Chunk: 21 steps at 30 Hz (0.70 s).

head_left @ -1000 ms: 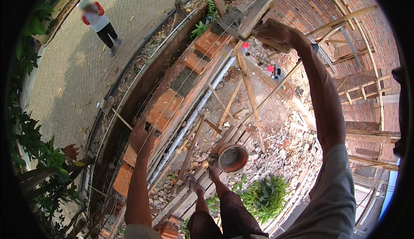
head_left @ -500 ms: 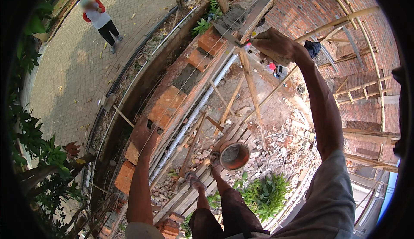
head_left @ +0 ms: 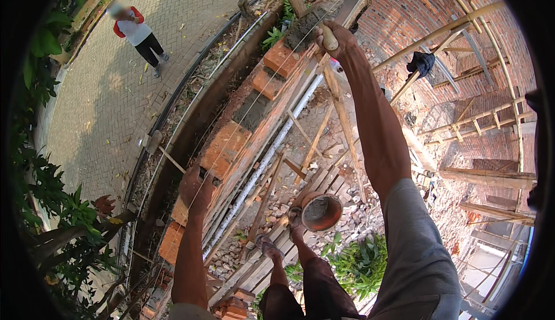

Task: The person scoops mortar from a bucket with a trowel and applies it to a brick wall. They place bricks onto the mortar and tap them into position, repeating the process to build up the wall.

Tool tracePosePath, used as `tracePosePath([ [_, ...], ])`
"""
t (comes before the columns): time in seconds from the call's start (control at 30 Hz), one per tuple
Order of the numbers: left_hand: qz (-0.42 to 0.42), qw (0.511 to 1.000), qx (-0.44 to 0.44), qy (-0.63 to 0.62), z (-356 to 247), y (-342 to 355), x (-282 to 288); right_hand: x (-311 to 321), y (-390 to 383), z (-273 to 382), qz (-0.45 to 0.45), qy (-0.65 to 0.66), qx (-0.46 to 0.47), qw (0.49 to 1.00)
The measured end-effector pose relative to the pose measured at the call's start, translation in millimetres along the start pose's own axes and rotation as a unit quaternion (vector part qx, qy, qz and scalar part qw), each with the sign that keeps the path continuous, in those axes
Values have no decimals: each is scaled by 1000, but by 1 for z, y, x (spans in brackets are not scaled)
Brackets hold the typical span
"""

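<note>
The person's right hand (head_left: 346,43) is closed around the pale handle of a trowel (head_left: 329,38) at the far end of a brick wall (head_left: 236,103), beside grey mortar (head_left: 302,29). The arm stretches far forward, nearly straight, its wrist bent leftward; the blade is hidden or too unclear to make out. The left hand (head_left: 195,192) rests low on the wall against a dark gap beside a large orange brick (head_left: 224,147), its forearm rising from the lower edge; whether its fingers grip anything cannot be told.

Half a second ago the right hand was farther right, off the wall's edge, with the blade showing across the mortar; now it has come in over the wall. The left hand has kept its place.

A taut string (head_left: 243,118) runs along the bricks, close to both hands. Left of the wall lies a sunken strip (head_left: 199,115), then open paving (head_left: 104,112). To the right, past a white pipe (head_left: 248,186), space opens above rubble, crossed by slanting wooden props (head_left: 341,112).
</note>
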<state>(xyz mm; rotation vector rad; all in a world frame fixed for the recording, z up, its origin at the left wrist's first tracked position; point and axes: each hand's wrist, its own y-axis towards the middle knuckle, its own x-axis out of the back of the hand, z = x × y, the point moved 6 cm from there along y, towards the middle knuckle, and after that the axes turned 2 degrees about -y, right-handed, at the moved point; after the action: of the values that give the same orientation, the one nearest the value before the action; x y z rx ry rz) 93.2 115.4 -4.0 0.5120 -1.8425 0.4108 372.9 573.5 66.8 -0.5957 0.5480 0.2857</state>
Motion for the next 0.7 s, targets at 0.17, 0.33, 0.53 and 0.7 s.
tracePosePath([
  [0.17,42,999,7,-23,8,0,-7,-13,-6,-24,31,92,9,995],
  [0.33,35,998,15,-47,7,2,-6,-29,-92,-92,49,100,-58,992],
  [0.53,39,998,28,-29,-1,1,1,-10,-174,-100,2,-153,102,983],
  [0.7,169,972,121,-112,2,3,-3,29,-124,-110,-124,-173,152,965],
])
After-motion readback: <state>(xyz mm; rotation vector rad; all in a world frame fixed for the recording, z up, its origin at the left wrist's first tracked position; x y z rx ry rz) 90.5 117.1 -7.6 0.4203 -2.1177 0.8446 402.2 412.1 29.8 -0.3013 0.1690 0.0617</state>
